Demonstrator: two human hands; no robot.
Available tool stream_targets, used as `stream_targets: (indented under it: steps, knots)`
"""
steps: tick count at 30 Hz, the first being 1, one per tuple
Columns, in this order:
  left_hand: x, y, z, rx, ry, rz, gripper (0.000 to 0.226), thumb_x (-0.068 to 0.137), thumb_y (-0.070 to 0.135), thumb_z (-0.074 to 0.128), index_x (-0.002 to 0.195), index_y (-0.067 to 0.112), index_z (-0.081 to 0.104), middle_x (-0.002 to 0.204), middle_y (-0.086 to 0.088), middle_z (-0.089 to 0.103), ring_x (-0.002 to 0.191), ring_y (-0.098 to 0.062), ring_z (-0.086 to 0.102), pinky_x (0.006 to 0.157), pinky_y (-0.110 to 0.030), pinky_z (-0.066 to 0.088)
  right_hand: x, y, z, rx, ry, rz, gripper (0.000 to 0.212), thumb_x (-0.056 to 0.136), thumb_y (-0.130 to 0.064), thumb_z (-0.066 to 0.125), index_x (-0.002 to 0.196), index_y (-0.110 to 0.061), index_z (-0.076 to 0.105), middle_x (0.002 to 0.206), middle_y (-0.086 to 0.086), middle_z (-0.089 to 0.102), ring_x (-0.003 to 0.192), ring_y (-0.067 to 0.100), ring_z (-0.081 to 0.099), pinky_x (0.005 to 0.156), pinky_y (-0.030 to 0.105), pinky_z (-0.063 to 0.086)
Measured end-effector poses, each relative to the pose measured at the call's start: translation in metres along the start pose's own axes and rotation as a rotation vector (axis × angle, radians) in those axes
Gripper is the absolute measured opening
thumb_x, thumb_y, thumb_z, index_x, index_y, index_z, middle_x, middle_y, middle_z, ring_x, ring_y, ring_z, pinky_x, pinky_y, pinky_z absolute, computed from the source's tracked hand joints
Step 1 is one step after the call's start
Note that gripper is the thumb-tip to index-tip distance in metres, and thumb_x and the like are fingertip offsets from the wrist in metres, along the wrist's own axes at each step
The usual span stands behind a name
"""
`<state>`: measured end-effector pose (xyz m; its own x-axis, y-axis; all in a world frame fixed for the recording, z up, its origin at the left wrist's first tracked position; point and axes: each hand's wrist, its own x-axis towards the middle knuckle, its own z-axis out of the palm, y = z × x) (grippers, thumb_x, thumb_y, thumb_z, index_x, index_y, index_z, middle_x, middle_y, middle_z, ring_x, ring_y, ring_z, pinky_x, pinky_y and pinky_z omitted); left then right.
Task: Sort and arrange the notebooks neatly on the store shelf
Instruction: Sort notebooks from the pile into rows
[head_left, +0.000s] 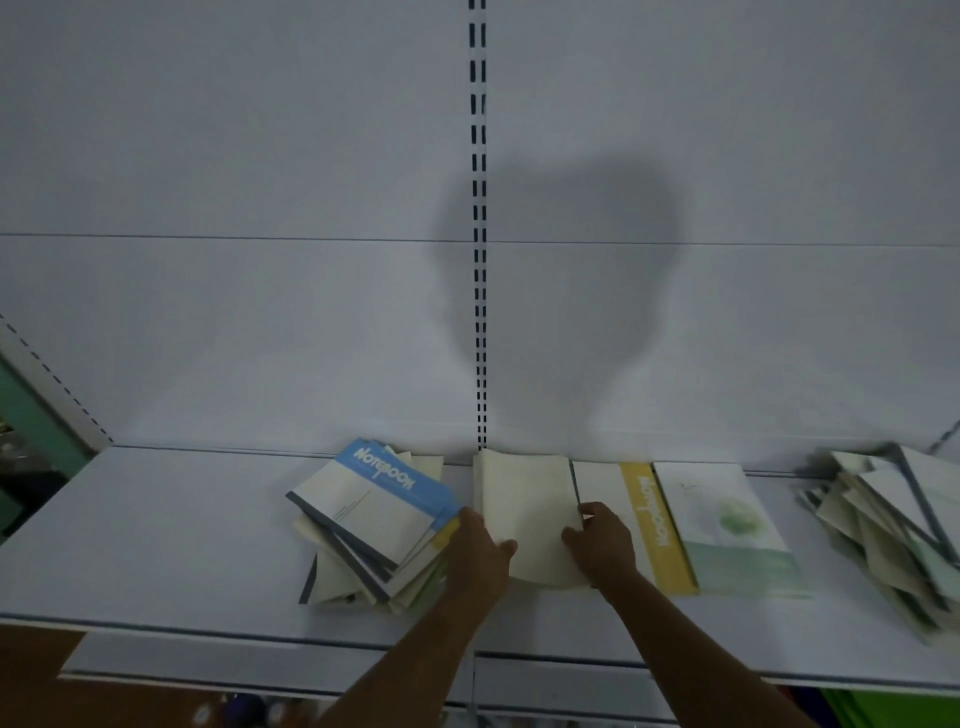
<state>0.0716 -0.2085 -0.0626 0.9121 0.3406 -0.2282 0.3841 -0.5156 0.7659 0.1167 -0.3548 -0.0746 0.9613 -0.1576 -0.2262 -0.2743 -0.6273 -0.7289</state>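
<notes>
A cream notebook (524, 509) lies back cover up on the white shelf (171, 545), just right of the shelf's centre post. My left hand (480, 545) grips its left edge with the thumb on top. My right hand (602, 540) grips its right edge near the dark spine. Right of it lie a yellow-banded notebook (649, 519) and a green-patterned notebook (727, 525), side by side. A messy pile topped by a blue-banded notebook (374, 499) sits to the left, touching my left hand.
Another untidy heap of notebooks (893, 525) lies at the far right of the shelf. The slotted upright (478, 260) runs down the white back panel. A lower shelf edge (260, 670) shows below, with dim goods under it.
</notes>
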Motion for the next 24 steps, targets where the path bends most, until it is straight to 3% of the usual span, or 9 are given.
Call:
stream_targets:
  steps: [4, 8, 12, 16, 20, 24]
  knots:
    - [-0.001, -0.002, 0.003, 0.283, -0.006, 0.044, 0.057, 0.094, 0.042, 0.049, 0.133, 0.002, 0.037, 0.134, -0.015, 0.045, 0.122, -0.024, 0.047, 0.101, -0.030, 0.039, 0.004, 0.000, 0.002, -0.034, 0.001, -0.027, 0.054, 0.078, -0.017, 0.068, 0.130, -0.007, 0.053, 0.119, 0.013, 0.063, 0.107, 0.027, 0.060, 0.087, 0.032, 0.049]
    - [0.002, -0.008, -0.005, 0.507, 0.053, 0.107, 0.050, 0.095, 0.044, 0.044, 0.128, 0.006, 0.042, 0.132, -0.013, 0.044, 0.117, -0.024, 0.048, 0.096, -0.032, 0.043, 0.006, 0.000, 0.008, -0.066, -0.008, 0.003, 0.060, 0.074, -0.014, 0.070, 0.131, -0.007, 0.051, 0.121, 0.014, 0.058, 0.108, 0.029, 0.058, 0.092, 0.038, 0.051]
    - [0.007, -0.016, -0.031, 0.402, 0.175, 0.122, 0.033, 0.092, 0.039, 0.050, 0.111, 0.012, 0.051, 0.108, -0.007, 0.054, 0.098, -0.021, 0.056, 0.081, -0.037, 0.052, 0.001, -0.008, 0.010, -0.215, 0.036, 0.052, 0.058, 0.078, -0.019, 0.067, 0.132, -0.011, 0.047, 0.129, 0.013, 0.043, 0.120, 0.030, 0.045, 0.097, 0.039, 0.043]
    - [0.015, -0.036, -0.069, 0.253, 0.346, -0.007, 0.035, 0.088, 0.036, 0.057, 0.112, 0.011, 0.048, 0.109, -0.006, 0.056, 0.101, -0.023, 0.057, 0.080, -0.035, 0.051, -0.007, -0.029, 0.021, -0.249, 0.170, -0.106, 0.050, 0.079, -0.021, 0.063, 0.127, -0.013, 0.051, 0.124, 0.011, 0.048, 0.116, 0.029, 0.045, 0.092, 0.036, 0.041]
    - [0.017, -0.061, -0.098, 0.198, 0.362, -0.213, 0.056, 0.087, 0.042, 0.059, 0.124, 0.005, 0.040, 0.119, -0.013, 0.055, 0.109, -0.029, 0.057, 0.085, -0.041, 0.052, -0.014, -0.059, 0.056, -0.158, 0.077, -0.266, 0.036, 0.088, -0.025, 0.058, 0.123, -0.016, 0.055, 0.120, 0.006, 0.056, 0.113, 0.021, 0.049, 0.091, 0.033, 0.043]
    - [0.015, -0.081, -0.111, 0.149, 0.307, -0.252, 0.070, 0.078, 0.045, 0.069, 0.128, 0.008, 0.037, 0.120, -0.012, 0.054, 0.112, -0.031, 0.056, 0.090, -0.048, 0.050, -0.026, -0.090, 0.095, -0.167, -0.077, -0.335, 0.046, 0.093, -0.031, 0.051, 0.137, -0.017, 0.047, 0.134, 0.006, 0.051, 0.123, 0.021, 0.046, 0.100, 0.034, 0.040]
